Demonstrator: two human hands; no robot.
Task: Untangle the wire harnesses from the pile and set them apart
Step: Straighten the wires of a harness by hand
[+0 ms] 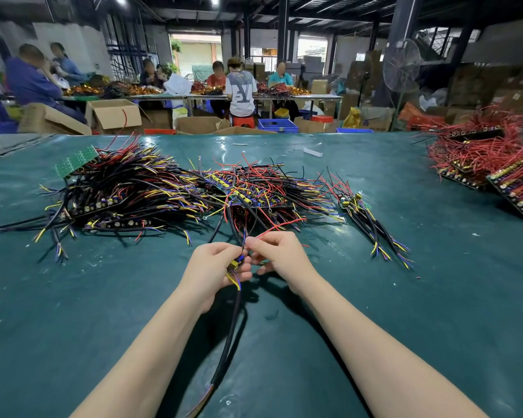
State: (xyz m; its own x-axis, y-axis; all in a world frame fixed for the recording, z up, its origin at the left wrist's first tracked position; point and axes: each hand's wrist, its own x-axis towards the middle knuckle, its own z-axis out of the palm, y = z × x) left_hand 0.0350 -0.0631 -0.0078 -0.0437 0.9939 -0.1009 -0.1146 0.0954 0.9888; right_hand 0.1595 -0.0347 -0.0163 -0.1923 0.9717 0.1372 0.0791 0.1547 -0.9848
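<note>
red-wire heap [483,158] lying far right of the right hand [277,254] on the green surface [435,282]. tangled pile [169,188] sprawling just beyond both hands. left hand [215,267] gripping one harness [231,330], its black cable trailing back beneath; right hand pinching a red wire [281,226].

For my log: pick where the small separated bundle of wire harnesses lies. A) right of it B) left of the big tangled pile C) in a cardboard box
A: the small bundle of black, red and yellow wire harnesses lies apart, right of the big tangled pile.
</note>
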